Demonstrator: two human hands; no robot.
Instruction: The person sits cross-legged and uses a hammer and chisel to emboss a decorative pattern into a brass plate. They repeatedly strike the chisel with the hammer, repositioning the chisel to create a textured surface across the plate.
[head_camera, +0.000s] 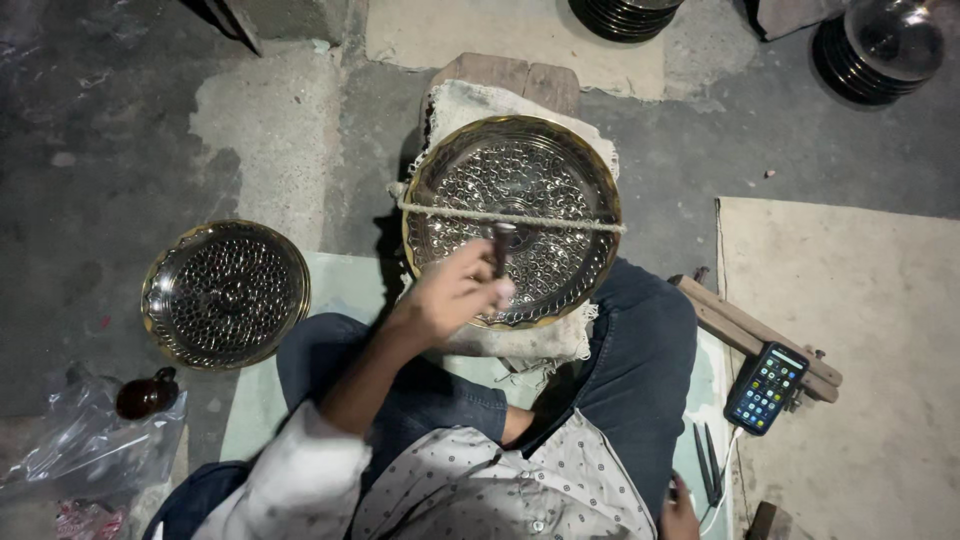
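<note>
Your left hand (455, 295) grips a small hammer (498, 245) over the rope-tied (510, 217) engraved brass plate (512, 220); your right hand (680, 512) is barely visible, grip unclear. Another plate (225, 292) sits left, phone (765, 388) right.

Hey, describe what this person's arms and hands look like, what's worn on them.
The left hand is bare, without rings or glove; its forearm is bare too, below a pale, plain sleeve rolled near the elbow. The right hand is bare and mostly cut off at the frame's bottom edge.
</note>
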